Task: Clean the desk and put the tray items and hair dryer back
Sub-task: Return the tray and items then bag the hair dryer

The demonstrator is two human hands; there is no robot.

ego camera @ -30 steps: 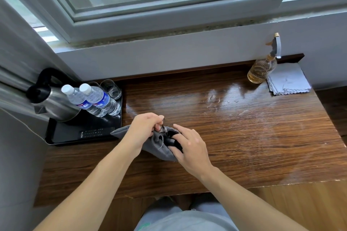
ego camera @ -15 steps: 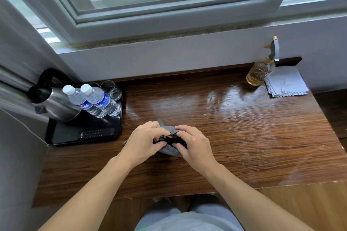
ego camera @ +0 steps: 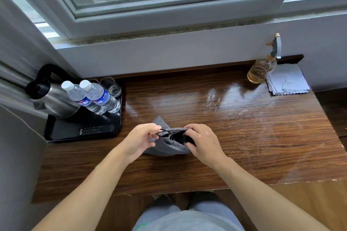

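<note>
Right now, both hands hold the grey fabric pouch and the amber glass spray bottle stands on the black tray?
No: head view shows the amber glass spray bottle on the wooden desk, not the black tray. The grey fabric pouch part holds.

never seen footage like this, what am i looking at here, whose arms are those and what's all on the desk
There is no machine. A person wears a camera on the head, looking down, so the arms are their own. The left hand and right hand pinch the mouth of a grey cloth bag resting on the wooden desk. Something dark is inside it; I cannot tell what. At the left, a black tray holds a kettle, two water bottles, glasses and a remote. At the far right are a spray bottle and a folded cloth.
</note>
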